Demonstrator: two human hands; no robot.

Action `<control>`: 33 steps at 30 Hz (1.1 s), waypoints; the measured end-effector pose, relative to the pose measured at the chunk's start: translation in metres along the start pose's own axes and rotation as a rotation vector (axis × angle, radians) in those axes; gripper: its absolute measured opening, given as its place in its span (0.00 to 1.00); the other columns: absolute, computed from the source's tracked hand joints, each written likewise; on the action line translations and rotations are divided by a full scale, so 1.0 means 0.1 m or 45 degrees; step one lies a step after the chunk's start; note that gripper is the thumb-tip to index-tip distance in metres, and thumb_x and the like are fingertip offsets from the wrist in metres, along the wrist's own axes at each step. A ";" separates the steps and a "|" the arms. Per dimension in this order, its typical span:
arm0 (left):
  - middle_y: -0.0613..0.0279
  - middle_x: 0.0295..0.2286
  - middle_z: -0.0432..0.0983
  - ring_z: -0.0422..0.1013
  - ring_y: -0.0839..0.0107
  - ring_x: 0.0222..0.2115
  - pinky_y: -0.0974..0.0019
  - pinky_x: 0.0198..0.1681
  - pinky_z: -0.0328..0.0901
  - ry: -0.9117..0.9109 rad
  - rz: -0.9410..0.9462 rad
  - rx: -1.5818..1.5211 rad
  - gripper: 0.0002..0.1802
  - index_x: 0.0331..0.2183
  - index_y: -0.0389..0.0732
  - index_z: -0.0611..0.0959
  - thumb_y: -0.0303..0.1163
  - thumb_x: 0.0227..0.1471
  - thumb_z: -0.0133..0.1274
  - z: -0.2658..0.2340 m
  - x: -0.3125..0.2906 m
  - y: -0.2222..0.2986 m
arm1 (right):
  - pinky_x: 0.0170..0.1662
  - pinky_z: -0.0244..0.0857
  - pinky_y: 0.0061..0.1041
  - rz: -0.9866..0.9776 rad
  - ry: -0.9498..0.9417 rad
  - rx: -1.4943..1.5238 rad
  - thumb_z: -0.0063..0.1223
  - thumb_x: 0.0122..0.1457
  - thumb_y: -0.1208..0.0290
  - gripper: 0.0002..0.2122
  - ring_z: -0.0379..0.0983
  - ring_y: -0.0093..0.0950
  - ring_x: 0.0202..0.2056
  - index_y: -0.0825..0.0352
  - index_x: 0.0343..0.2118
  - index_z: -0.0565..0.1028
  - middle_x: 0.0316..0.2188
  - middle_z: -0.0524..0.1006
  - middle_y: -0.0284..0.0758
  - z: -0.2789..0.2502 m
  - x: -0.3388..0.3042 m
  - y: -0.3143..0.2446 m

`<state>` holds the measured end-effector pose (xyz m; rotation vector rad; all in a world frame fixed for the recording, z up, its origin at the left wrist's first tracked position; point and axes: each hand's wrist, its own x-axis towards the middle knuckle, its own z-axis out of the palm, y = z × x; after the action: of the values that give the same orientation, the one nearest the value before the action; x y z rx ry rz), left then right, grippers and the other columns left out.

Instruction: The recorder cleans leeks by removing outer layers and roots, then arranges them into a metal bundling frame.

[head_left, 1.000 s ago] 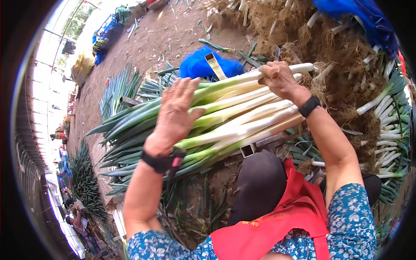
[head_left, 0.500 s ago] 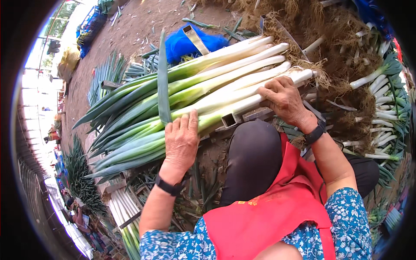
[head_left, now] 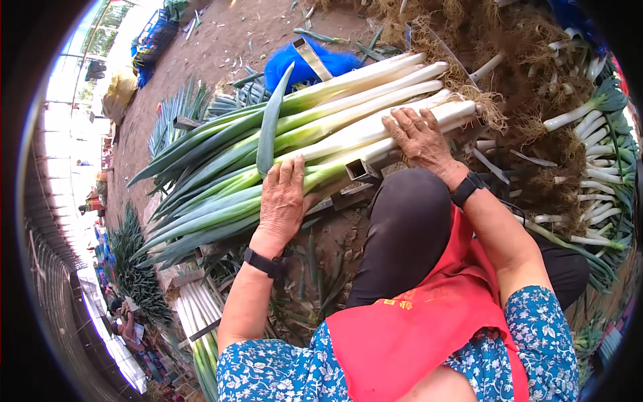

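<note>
A pile of leeks (head_left: 321, 130) lies across a metal frame (head_left: 362, 172) in front of the person, dark green leaves to the left and white ends to the right. The left hand (head_left: 281, 204) rests on the near side of the pile, where green turns pale; its grip is relaxed, fingers stretched out over the stalks. The right hand (head_left: 422, 143) lies over the white part near the right end, its grip also unclenched, fingers spread across the stalks. One green leaf (head_left: 270, 127) slants over the pile toward the far side, its lower end just beside the left fingertips. Beyond the pile, blue netting (head_left: 345, 63) sits behind a metal post (head_left: 313, 59). To the right is a heap of leeks with brown roots (head_left: 529, 87), and farther right a row of white-stemmed leeks (head_left: 603, 174). At the near left lies a bundle of leeks (head_left: 194, 305) with a dark band (head_left: 204, 329) around it. The person's dark-trousered knee (head_left: 408, 221) is just beside the frame, and a red apron (head_left: 429, 335) covers the lap.
</note>
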<state>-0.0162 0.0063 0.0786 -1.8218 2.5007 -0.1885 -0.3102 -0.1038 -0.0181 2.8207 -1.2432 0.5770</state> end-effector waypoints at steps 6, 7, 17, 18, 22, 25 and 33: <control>0.43 0.48 0.72 0.67 0.47 0.50 0.53 0.55 0.61 0.089 0.000 -0.438 0.21 0.48 0.37 0.77 0.39 0.57 0.54 -0.19 0.45 -0.24 | 0.65 0.44 0.42 -0.010 -0.010 0.115 0.62 0.46 0.56 0.38 0.60 0.37 0.60 0.62 0.61 0.64 0.58 0.66 0.38 -0.07 -0.01 -0.03; 0.45 0.47 0.73 0.68 0.48 0.50 0.53 0.55 0.61 0.029 0.087 -0.402 0.20 0.48 0.37 0.78 0.40 0.58 0.52 -0.19 0.50 -0.29 | 0.65 0.44 0.43 -0.018 -0.013 0.155 0.61 0.46 0.57 0.37 0.60 0.37 0.60 0.62 0.61 0.64 0.58 0.66 0.38 -0.11 0.01 -0.05; 0.43 0.39 0.78 0.72 0.50 0.44 0.48 0.45 0.67 -0.392 -0.267 0.061 0.20 0.44 0.36 0.80 0.43 0.60 0.46 -0.27 -0.61 -1.59 | 0.66 0.41 0.46 -0.001 0.118 -0.089 0.49 0.53 0.54 0.33 0.58 0.39 0.62 0.62 0.63 0.62 0.59 0.65 0.41 0.10 -0.16 0.09; 0.42 0.42 0.76 0.72 0.50 0.46 0.48 0.47 0.67 -0.325 -0.314 0.124 0.21 0.46 0.36 0.79 0.41 0.59 0.48 -0.12 -0.98 -1.85 | 0.67 0.39 0.46 -0.025 0.062 -0.109 0.45 0.56 0.57 0.31 0.57 0.39 0.63 0.61 0.63 0.61 0.60 0.65 0.41 0.11 -0.12 0.01; 0.46 0.52 0.71 0.65 0.46 0.55 0.47 0.58 0.57 -0.169 -0.213 -0.209 0.27 0.53 0.37 0.75 0.41 0.55 0.55 -0.40 -0.17 -0.82 | 0.66 0.42 0.48 -0.059 0.055 -0.062 0.42 0.58 0.64 0.28 0.57 0.40 0.63 0.64 0.63 0.61 0.59 0.64 0.42 0.20 -0.07 -0.01; 0.50 0.59 0.62 0.54 0.50 0.63 0.42 0.64 0.47 -0.351 0.012 -0.143 0.45 0.61 0.41 0.64 0.52 0.48 0.60 -0.30 0.34 -0.07 | 0.65 0.44 0.48 -0.036 0.010 -0.098 0.50 0.54 0.59 0.33 0.57 0.41 0.62 0.64 0.63 0.61 0.59 0.65 0.42 0.10 -0.10 0.09; 0.50 0.57 0.64 0.62 0.53 0.56 0.54 0.59 0.56 -0.346 0.074 -0.203 0.51 0.64 0.47 0.58 0.42 0.42 0.64 0.12 0.32 -0.26 | 0.67 0.40 0.45 0.022 0.037 0.017 0.51 0.52 0.64 0.30 0.59 0.41 0.61 0.62 0.61 0.65 0.57 0.67 0.41 -0.31 -0.09 0.07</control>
<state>-0.0001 -0.0325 0.0713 -1.6902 2.4315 0.2511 -0.3306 -0.0979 0.0067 2.8042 -1.2648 0.6269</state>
